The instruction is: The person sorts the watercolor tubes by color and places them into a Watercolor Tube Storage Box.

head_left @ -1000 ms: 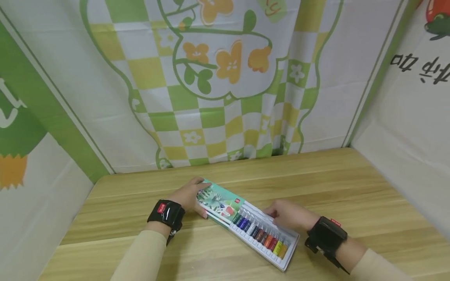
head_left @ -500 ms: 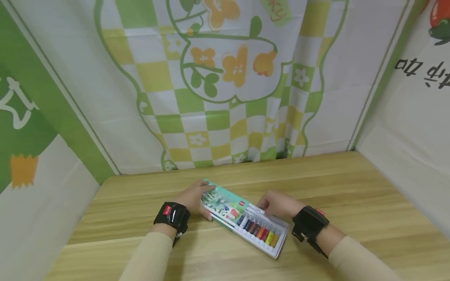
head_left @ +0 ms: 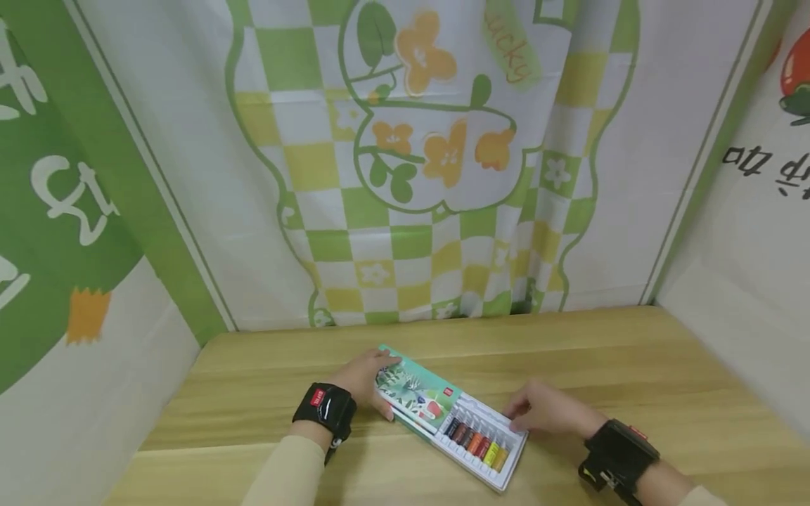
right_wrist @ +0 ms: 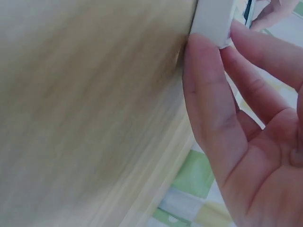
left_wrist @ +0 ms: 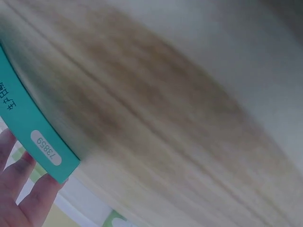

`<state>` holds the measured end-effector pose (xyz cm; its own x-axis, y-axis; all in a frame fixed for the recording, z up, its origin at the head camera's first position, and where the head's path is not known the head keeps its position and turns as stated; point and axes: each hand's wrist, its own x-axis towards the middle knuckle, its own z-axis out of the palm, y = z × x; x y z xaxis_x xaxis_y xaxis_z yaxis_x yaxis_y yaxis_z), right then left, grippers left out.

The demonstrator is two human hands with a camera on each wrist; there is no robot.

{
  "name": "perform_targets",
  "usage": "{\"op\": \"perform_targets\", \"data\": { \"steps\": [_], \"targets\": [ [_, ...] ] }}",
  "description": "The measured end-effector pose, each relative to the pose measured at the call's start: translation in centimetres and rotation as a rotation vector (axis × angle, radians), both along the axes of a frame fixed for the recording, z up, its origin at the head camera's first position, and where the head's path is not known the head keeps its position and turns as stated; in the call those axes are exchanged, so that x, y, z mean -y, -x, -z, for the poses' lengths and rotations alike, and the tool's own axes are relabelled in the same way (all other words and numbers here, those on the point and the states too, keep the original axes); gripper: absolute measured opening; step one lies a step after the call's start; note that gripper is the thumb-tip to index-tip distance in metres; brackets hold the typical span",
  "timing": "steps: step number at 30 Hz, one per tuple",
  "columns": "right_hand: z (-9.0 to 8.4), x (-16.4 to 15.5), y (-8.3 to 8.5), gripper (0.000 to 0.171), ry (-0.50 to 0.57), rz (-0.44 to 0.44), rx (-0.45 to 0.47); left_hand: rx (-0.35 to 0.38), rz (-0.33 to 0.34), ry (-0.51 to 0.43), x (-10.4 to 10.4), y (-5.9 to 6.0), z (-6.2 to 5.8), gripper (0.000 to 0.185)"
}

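A paint set lies slantwise on the wooden table (head_left: 607,365). Its teal sleeve (head_left: 414,392) covers the upper left part, and a white tray (head_left: 514,460) of coloured paint tubes (head_left: 476,443) sticks out at the lower right. My left hand (head_left: 380,371) grips the sleeve's far end, fingers over the top and thumb on the near side. In the left wrist view the sleeve's teal edge (left_wrist: 28,125) rests against my fingers (left_wrist: 21,189). My right hand (head_left: 517,414) presses fairly straight fingers (right_wrist: 208,94) against the tray's right corner (right_wrist: 213,21).
Printed green, yellow and white cloth walls (head_left: 411,176) enclose the table at the back and on both sides. Bare wood lies to the right of the paint set and behind it. A black wrist camera sits on each forearm.
The white tray has slid further into the teal sleeve, so fewer tubes show. My right hand followed the tray's end. The head view has tilted upward.
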<state>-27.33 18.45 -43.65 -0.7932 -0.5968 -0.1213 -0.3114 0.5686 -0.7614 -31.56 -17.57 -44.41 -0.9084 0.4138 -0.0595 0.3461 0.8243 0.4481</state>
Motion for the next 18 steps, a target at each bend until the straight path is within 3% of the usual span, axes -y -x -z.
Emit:
{"op": "perform_targets", "data": {
  "steps": [5,18],
  "targets": [
    [0.5,0.5,-0.5,0.008,0.002,0.025,-0.005,0.002,-0.015,-0.009,0.2,-0.2,0.2,0.104],
    [-0.1,4.7,2.1,0.009,-0.091,0.145,0.023,0.015,0.006,0.009,-0.3,0.1,-0.2,0.105]
  ]
}}
